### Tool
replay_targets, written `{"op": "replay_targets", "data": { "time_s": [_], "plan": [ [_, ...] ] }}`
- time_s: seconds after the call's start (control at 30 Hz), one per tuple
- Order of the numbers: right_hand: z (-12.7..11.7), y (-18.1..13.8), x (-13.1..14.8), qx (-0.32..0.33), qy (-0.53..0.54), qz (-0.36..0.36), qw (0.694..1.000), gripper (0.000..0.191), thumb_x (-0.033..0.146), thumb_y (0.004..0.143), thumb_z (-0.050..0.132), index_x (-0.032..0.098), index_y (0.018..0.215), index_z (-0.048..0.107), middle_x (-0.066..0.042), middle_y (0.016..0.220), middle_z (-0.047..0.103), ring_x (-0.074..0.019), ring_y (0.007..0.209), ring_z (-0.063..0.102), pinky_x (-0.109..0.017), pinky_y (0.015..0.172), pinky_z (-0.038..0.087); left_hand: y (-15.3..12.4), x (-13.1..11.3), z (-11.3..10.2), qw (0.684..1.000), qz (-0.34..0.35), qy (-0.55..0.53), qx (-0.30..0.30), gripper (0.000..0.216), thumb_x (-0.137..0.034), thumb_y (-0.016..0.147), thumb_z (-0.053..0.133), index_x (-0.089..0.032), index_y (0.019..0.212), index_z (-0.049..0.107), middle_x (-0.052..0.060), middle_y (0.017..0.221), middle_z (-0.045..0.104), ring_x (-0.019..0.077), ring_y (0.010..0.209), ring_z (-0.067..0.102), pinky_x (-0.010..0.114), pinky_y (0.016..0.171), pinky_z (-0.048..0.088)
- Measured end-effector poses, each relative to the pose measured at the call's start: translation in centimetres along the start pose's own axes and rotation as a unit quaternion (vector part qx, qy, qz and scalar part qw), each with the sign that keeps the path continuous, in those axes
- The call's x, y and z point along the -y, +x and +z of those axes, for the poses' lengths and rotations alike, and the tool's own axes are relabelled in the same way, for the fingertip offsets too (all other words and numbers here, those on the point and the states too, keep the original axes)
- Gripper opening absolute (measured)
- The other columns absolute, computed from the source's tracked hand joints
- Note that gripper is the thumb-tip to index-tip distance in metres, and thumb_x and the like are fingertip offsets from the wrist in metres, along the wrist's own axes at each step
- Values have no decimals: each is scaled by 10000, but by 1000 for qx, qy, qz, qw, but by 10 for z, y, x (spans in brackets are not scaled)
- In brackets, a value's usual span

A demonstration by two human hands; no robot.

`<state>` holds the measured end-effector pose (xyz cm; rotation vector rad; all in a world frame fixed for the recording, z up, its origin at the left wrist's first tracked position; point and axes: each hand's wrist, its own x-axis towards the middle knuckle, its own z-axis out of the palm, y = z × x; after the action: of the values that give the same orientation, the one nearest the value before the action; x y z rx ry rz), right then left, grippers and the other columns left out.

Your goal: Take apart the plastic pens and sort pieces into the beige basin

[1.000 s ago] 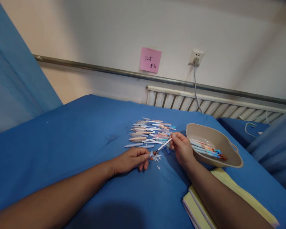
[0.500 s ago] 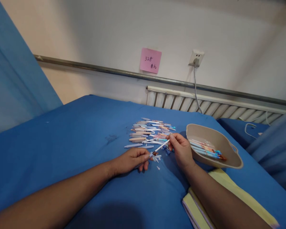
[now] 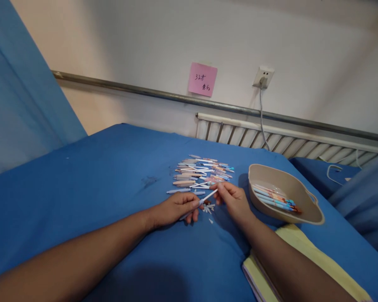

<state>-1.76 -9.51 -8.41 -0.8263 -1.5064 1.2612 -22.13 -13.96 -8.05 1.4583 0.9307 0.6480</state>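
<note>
My left hand (image 3: 178, 208) rests on the blue cloth (image 3: 97, 188) with its fingers closed round a pale pen barrel (image 3: 189, 214). My right hand (image 3: 233, 200) pinches the far end of a thin white refill (image 3: 208, 196), whose near end meets the barrel at my left fingertips. Just beyond my hands lies a heap of pastel pen parts (image 3: 201, 174), barrels and white refills mixed together. A few small white bits (image 3: 209, 208) lie beside my left fingertips.
A beige bowl (image 3: 305, 212) at the right holds several finished pens (image 3: 275, 199). A yellow pad (image 3: 302, 251) lies under my right forearm. Behind are a radiator (image 3: 283, 140), a wall socket with cable (image 3: 262, 77), a pink note (image 3: 202, 79) and a blue curtain (image 3: 15, 100).
My right hand has slid left toward my left hand, pushing the white refill further into the barrel. The brown tip seen earlier near my left fingers no longer shows.
</note>
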Motion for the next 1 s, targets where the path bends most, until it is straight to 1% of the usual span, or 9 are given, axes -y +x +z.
{"op": "replay_targets", "data": {
  "time_s": [0.17,0.23,0.43,0.53,0.6,0.7,0.8,0.87,1.0],
  "plan": [
    [10,-9,-5,113,-115,-53,986,294,397,899,475,199,944,688,0,672,626,-104,534,551,-235,548,445,0,-3,2,1000,5,0,-12,348,-479,860,517,-140,789,549,9,660,631,87,535,538,201,524,421],
    [12,-11,-7,138,-134,-60,980,303,393,913,451,211,996,678,-3,703,638,-106,548,557,-238,560,451,-1,-5,3,1000,5,1,-10,340,-474,858,523,-140,801,550,6,657,630,87,533,536,204,527,421],
    [12,-10,-7,134,-96,-15,986,378,476,906,433,206,1023,669,-5,676,628,-124,545,568,-250,542,456,-1,-7,2,1000,-4,-2,-11,327,-467,846,551,-143,803,569,0,674,624,87,558,541,204,542,424],
    [9,-10,-6,136,-67,-15,988,430,510,919,378,210,1069,647,-13,698,638,-133,566,578,-258,554,456,-1,-5,1,1000,-8,-15,-12,327,-470,816,594,-144,830,582,0,694,631,93,584,561,207,556,432],
    [6,-8,-4,119,-48,-24,991,464,526,927,337,202,1084,631,-20,707,637,-132,565,577,-258,549,447,0,-3,0,1000,-12,-24,-14,323,-461,806,613,-144,865,588,9,722,646,99,608,580,212,573,441],
    [-3,-3,2,39,-18,-27,999,478,542,917,347,174,1017,635,-15,679,602,-116,527,544,-244,512,419,1,-2,-1,999,-20,-34,-28,319,-441,785,646,-140,874,588,18,750,662,97,614,588,218,592,447],
    [-13,4,12,-49,-9,-17,999,398,528,858,480,165,919,631,5,654,570,-94,499,500,-222,483,396,3,-1,-2,997,-21,-48,-57,331,-428,743,691,-136,854,582,13,732,660,94,599,581,223,594,450],
    [-19,6,16,-88,-18,-1,996,338,493,798,568,168,875,622,20,635,565,-87,485,480,-213,472,390,4,-1,-2,995,-14,-59,-78,334,-418,722,712,-135,836,575,7,713,656,92,589,576,225,592,449],
    [-29,0,12,-78,-84,43,992,246,402,730,621,171,815,620,16,642,589,-103,506,501,-218,476,398,6,-4,-2,993,-6,-71,-96,319,-422,745,686,-132,815,574,11,713,653,82,566,557,214,556,426]
  ]
}}
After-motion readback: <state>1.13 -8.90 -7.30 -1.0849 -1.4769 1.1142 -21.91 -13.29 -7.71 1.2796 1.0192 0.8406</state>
